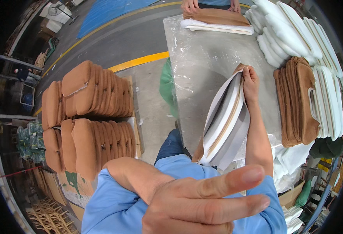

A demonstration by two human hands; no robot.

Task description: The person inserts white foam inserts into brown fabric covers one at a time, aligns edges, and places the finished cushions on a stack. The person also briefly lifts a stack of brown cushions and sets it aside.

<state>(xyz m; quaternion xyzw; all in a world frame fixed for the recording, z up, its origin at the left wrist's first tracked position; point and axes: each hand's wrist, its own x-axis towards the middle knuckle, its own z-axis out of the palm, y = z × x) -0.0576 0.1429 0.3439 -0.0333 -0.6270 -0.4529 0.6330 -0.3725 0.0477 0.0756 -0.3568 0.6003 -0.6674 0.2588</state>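
My right hand (250,84) is closed on the far corner of a brown cushion cover (238,68). The cover's pale grey lining shows, and its mouth gapes. Partly inside it stands a white pad (223,124) with a tan layer running along its edge. The pad and cover are tilted up on edge in front of my body, at the table's near side. My left hand (202,204) is raised close to the camera, apart from the cover. Two of its fingers are stretched out toward the right, with nothing seen in them; the other fingers are partly hidden.
The table (194,74) has clear plastic over it. Across it, a co-worker's hands (191,5) touch a brown cover (217,16) above a white pad. At right stand folded brown covers (296,103) and white pads (326,102). Finished brown cushions (97,89) are stacked at left.
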